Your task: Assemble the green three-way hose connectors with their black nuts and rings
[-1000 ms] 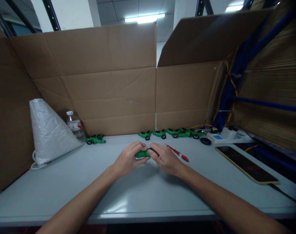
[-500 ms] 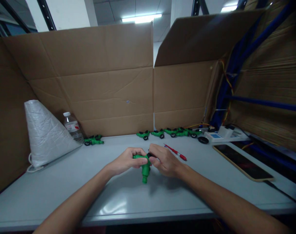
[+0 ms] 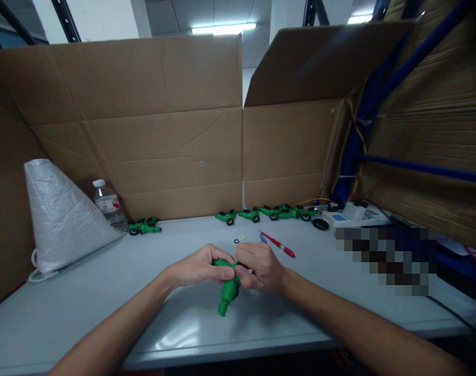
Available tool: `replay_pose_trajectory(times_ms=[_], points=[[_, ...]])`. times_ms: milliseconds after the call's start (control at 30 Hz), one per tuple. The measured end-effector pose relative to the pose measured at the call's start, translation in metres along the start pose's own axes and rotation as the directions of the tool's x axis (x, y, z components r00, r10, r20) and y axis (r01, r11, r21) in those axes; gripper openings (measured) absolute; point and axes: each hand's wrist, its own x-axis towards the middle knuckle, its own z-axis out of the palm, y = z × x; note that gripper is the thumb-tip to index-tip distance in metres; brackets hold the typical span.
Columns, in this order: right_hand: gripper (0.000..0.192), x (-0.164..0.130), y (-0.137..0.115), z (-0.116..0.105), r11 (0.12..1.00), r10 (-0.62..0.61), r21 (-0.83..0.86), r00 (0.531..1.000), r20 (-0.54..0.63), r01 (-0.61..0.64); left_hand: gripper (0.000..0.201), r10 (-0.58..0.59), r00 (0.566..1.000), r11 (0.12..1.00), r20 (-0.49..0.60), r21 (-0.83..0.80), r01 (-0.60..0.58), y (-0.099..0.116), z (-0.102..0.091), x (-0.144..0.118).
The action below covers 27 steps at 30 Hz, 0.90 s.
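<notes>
My left hand [image 3: 200,266] is closed round a green plastic pipe fitting [image 3: 229,292], fingers behind it and thumb across its upper part. The fitting hangs tilted above the table, its ribbed narrow end pointing down and slightly left. At its upper right side my right hand [image 3: 261,267] is curled and pinches a small black part, mostly hidden by the fingers. Just behind the hands lie a small black ring [image 3: 236,241] and a white ring [image 3: 242,237]. A red screwdriver [image 3: 279,244] rests beyond my right hand, with a small blue item [image 3: 263,238] beside it.
Several similar green fittings [image 3: 288,211] with black parts line the back of the table; more sit at the left [image 3: 144,226]. A black ring [image 3: 320,224] lies near a white power strip [image 3: 359,215]. A bottle [image 3: 109,203] and silvery bag [image 3: 65,224] stand left. Cardboard [image 3: 163,146] walls the back.
The fitting has dropped slightly toward me, and its lower end has swung left. Both hands stay on it. The small rings behind the hands now show.
</notes>
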Motion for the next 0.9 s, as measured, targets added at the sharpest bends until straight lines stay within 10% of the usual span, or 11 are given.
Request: replay_pose_trajectory(times_ms=[567,700,900], points=[[0.031,-0.001,0.020,-0.008,0.993,0.122,-0.009,0.991,0.045,-0.122,0.044,0.170,0.969,0.972,-0.182,0.192,-0.134,0.007,0.002,0.006],[0.022,-0.004,0.048,-0.026,0.847,0.522,-0.160,0.849,0.076,-0.506,0.041,0.320,0.867,0.917,-0.382,0.354,-0.182,0.008,-0.006,0.008],[0.013,-0.022,0.069,-0.029,0.867,0.497,-0.303,0.716,0.490,-0.394,0.034,0.455,0.727,0.830,-0.515,0.541,-0.136,-0.001,-0.018,0.010]])
